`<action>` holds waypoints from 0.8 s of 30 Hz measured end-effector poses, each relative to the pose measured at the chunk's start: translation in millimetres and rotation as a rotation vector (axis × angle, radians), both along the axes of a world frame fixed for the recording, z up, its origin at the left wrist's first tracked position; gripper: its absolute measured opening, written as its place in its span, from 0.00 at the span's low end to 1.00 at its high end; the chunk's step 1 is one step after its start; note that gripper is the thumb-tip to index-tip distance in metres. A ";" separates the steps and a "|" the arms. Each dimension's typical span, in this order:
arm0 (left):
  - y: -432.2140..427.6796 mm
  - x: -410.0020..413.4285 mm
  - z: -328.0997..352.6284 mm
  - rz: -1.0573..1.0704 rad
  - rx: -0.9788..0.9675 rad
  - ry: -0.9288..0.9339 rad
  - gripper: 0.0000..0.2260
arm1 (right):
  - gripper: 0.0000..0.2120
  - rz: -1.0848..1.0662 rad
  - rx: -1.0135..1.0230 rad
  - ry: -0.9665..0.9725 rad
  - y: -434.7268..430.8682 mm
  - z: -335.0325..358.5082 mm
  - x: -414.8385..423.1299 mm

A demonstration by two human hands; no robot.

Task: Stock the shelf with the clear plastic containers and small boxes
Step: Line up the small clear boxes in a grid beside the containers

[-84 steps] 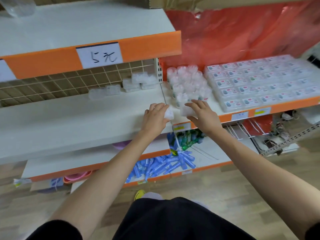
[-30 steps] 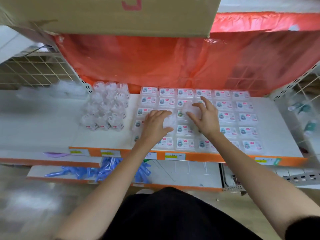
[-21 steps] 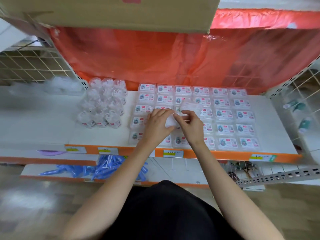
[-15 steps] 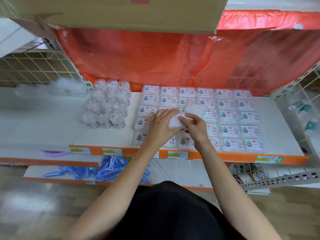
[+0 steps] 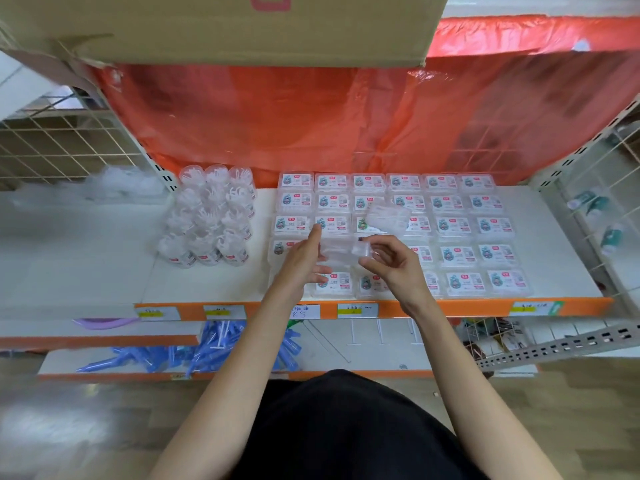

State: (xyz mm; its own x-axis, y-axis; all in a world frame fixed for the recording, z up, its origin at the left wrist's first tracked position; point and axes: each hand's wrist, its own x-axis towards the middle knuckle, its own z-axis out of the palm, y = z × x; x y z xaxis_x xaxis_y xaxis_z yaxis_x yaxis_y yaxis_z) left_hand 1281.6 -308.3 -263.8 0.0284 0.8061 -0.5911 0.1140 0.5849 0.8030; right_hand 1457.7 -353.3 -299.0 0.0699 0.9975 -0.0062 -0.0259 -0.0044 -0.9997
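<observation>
A small clear plastic box (image 5: pixel 341 253) hangs just above the rows of labelled clear boxes (image 5: pixel 457 225) on the white shelf (image 5: pixel 207 282). My right hand (image 5: pixel 394 266) pinches its right end with thumb and curled fingers. My left hand (image 5: pixel 304 261) lies against its left end with straight fingers, the index pointing up. A second unlabelled clear box (image 5: pixel 388 218) lies skewed on top of the rows, just behind my hands. A cluster of round clear containers (image 5: pixel 211 216) stands to the left of the rows.
A cardboard box (image 5: pixel 221 26) overhangs the shelf from above, with a red plastic sheet (image 5: pixel 311 126) behind. Blue items (image 5: pixel 207 351) lie on the lower shelf. A wire rack (image 5: pixel 602 209) with small bottles borders the right side. Bare shelf surface lies left of the round containers.
My hands have drawn slightly apart with the clear box stretched between them. My left hand's fingers have straightened, and my right hand now pinches the box's right end.
</observation>
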 end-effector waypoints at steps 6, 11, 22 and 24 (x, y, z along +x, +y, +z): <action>2.5 -5.1 -4.0 0.093 0.054 -0.287 0.06 | 0.18 0.044 0.018 -0.054 0.4 -4.9 -2.3; -0.8 -9.0 -11.1 0.109 0.173 -0.307 0.13 | 0.15 -0.026 -0.085 0.017 -3.8 2.5 -7.8; -3.3 -8.8 -14.4 0.043 0.197 -0.256 0.16 | 0.14 -0.048 -0.395 0.029 9.3 12.0 -22.8; -4.2 -5.6 -12.9 0.016 0.178 -0.245 0.17 | 0.16 -0.083 -0.399 0.113 8.4 11.6 -21.3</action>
